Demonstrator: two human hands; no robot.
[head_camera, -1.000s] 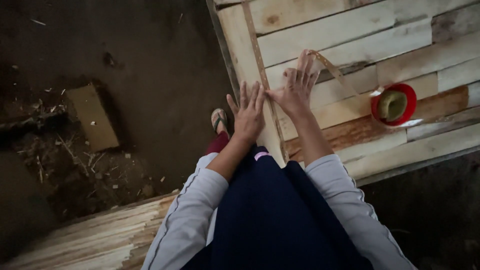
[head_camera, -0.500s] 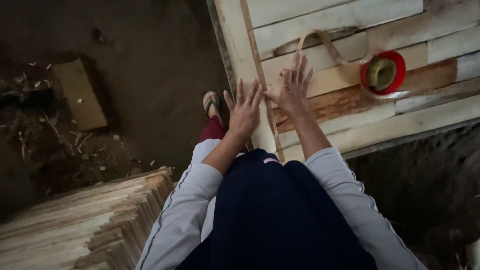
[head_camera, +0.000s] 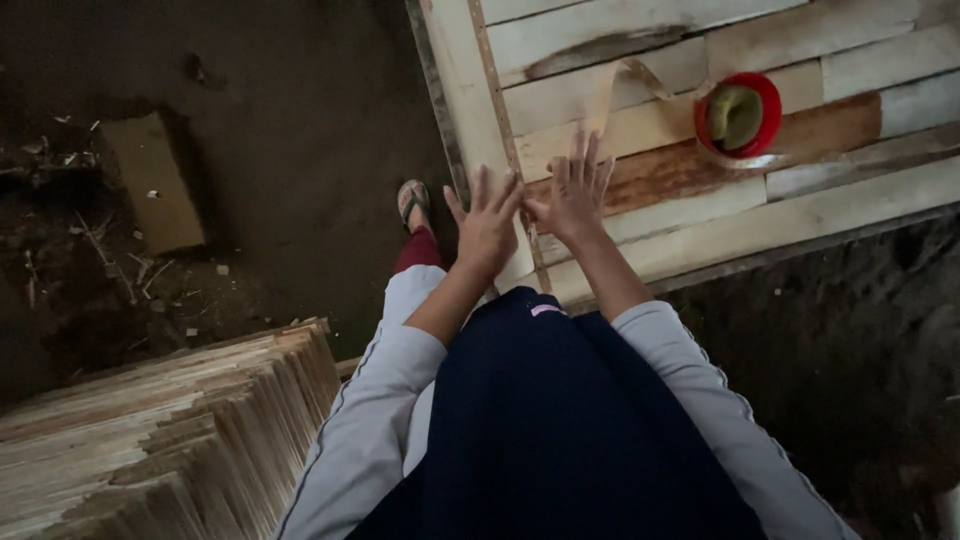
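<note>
The thin wood veneer sheet (head_camera: 640, 160), pieced from pale and reddish strips laid side by side, lies flat on the desk (head_camera: 437, 95) and fills the upper right of the view. Both hands rest on its near left corner: the left hand (head_camera: 487, 228) sits over the long edge strip (head_camera: 470, 110) that runs toward 12 o'clock, and the right hand (head_camera: 575, 195) lies just beside it at 3 o'clock, thumbs almost touching. The fingers of both hands are spread flat and grip nothing. The step in hand looks like pressing or smoothing the strips where they join the edge strip; a next move would call for flat, even pressure, since such thin strips could lift or slide. At 2 o'clock from the hands a red tape roll (head_camera: 738, 118) stands on the sheet, its loose tan tape end (head_camera: 625, 85) trailing toward 10 o'clock. A sandalled foot (head_camera: 412, 200) stands on the dark dirt floor (head_camera: 280, 150) at 9 o'clock; a stack of veneer strips (head_camera: 160, 430) lies at 7 o'clock
</note>
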